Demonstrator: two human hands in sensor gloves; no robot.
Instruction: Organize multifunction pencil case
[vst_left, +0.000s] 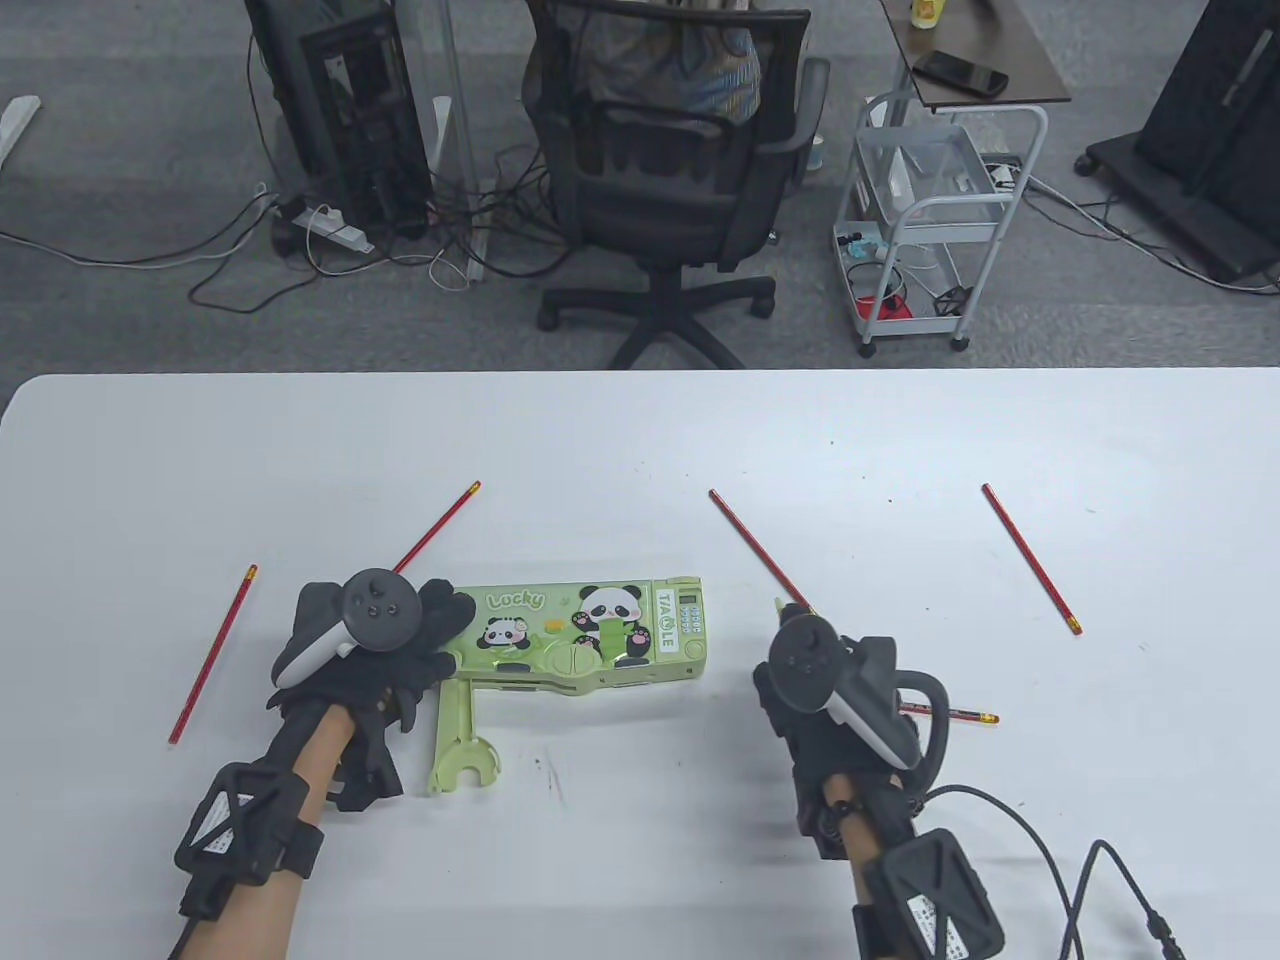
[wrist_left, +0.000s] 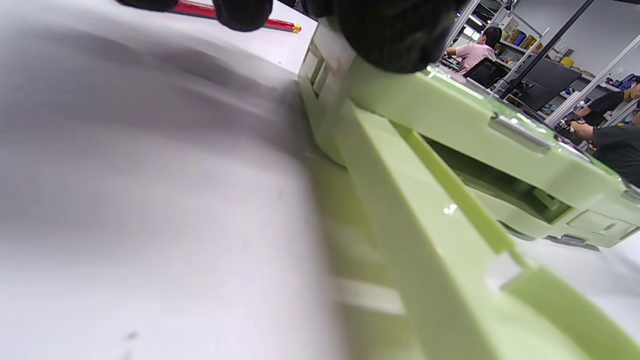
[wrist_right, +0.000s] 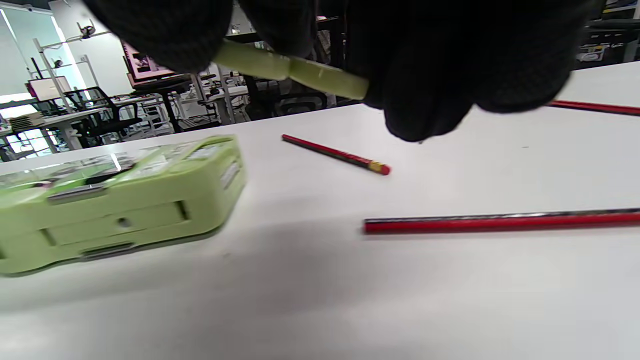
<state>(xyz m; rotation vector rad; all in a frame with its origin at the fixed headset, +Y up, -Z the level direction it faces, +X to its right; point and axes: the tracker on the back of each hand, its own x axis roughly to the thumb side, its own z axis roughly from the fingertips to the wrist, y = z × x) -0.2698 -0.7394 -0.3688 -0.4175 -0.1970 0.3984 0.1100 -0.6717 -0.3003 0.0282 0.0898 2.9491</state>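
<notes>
The green panda pencil case (vst_left: 590, 630) lies flat mid-table, with a green fold-out arm (vst_left: 460, 740) swung out from its left end toward me. My left hand (vst_left: 440, 630) grips that left end, fingertips (wrist_left: 395, 30) on the lid; the case (wrist_left: 475, 115) and arm (wrist_left: 425, 225) fill the left wrist view. My right hand (vst_left: 795, 630) is to the right of the case, apart from it. It holds a pale green stick (wrist_right: 295, 70) between its fingers (wrist_right: 425, 75), and the stick's tip (vst_left: 779, 603) pokes out. The case also shows in the right wrist view (wrist_right: 120, 200).
Several red pencils lie loose: far left (vst_left: 213, 655), behind my left hand (vst_left: 437, 527), just beyond my right hand (vst_left: 760, 550), far right (vst_left: 1032, 558), and partly under my right hand (vst_left: 950, 714). An office chair (vst_left: 680, 160) stands beyond the table's far edge.
</notes>
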